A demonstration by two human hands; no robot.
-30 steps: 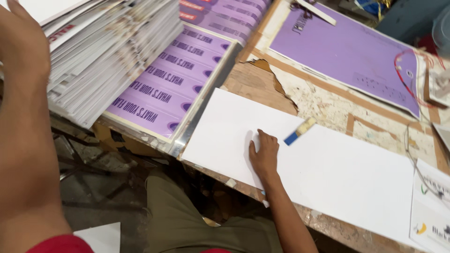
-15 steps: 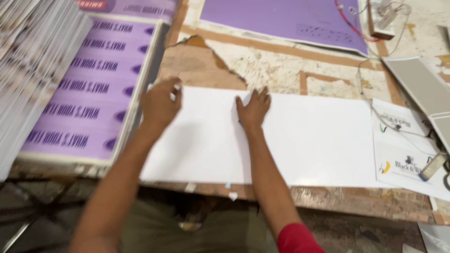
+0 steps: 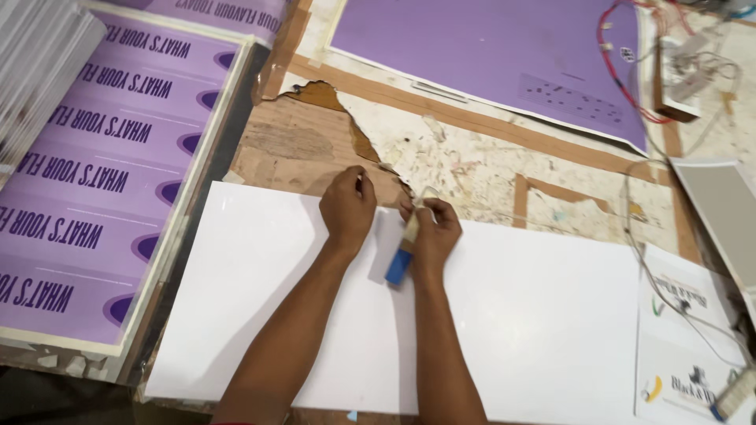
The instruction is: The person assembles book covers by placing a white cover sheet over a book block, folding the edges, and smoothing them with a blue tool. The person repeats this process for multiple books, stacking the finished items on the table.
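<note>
Your left hand (image 3: 347, 209) presses flat on the white sheet (image 3: 520, 315), pinning its 12 o'clock edge, while your right hand (image 3: 435, 230) grips the blue-handled cutter (image 3: 400, 264).

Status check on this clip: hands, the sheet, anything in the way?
Left hand pinching at far edge of white sheet. Right hand gripping blue-handled tool on that edge. Sheet flat on worn table. Nothing in the way.

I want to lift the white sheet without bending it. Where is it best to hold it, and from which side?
Probably by the near long edge of the white sheet, from the person's own side: that edge seems to overhang the table. Both hands and the blue tool sit at the far edge.
</note>
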